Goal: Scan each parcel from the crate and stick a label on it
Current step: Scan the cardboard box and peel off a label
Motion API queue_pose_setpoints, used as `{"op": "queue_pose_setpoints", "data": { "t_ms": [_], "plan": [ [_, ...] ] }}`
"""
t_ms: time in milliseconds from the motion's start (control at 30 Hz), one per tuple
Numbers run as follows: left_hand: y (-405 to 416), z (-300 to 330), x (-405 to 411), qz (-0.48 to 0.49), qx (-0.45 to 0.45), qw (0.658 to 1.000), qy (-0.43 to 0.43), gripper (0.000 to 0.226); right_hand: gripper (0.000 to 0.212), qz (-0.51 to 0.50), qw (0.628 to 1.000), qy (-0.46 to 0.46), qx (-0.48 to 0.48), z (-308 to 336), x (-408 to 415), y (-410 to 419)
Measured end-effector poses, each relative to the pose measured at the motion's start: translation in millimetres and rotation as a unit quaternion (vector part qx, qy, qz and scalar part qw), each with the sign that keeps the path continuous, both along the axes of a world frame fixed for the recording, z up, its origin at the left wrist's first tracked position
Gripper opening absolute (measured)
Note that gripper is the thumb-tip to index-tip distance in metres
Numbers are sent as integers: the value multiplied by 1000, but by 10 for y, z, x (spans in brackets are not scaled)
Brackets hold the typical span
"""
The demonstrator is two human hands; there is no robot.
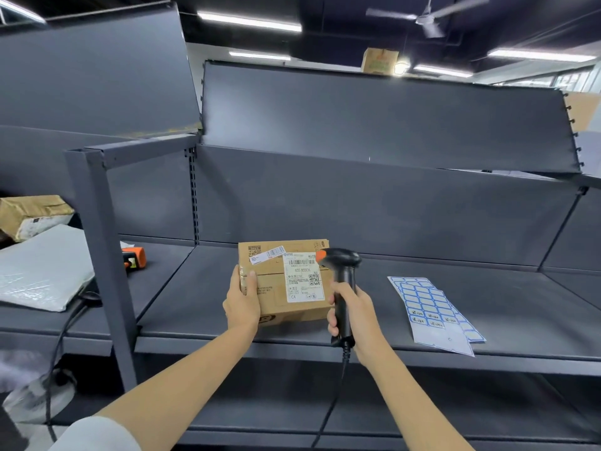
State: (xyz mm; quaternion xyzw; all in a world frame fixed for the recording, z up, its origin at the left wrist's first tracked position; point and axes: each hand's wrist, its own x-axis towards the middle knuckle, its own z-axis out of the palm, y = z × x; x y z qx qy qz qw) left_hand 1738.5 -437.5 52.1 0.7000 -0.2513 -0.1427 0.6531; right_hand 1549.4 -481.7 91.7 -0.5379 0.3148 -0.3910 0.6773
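On the gray shelf (455,297), the left hand (242,302) holds a cardboard parcel (276,288). The right hand (353,315) grips a barcode scanner (343,275) over it. Label sheets (432,309) lie near.

A parcel depot: grey steel shelving (357,288), wrapped parcels (32,216), strip lights (250,21) overhead.

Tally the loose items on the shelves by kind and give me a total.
Cardboard parcels: 2, the box held by the left hand and a crumpled one at far left
Grey mailer bags: 1
Scanners: 2, black in the right hand, orange lying on the shelf
Label sheets: 2, overlapping
Total: 7
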Motion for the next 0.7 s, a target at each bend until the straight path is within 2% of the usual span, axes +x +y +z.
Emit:
{"op": "queue_pose_setpoints", "data": {
  "t_ms": [100, 333, 700],
  "plan": [
    [-4, 13, 17, -2, 3, 1000, 3, 48, 28, 8, 1000, -1, -12, 48, 33, 41],
    [-31, 17, 44, -3, 12, 1000, 5, 49, 21, 36, 999, 0, -26, 123, 52, 65],
    [-26, 12, 43, -14, 6, 1000, -12, 43, 23, 54, 998, 0, -6, 82, 73, -15]
  ]
}}
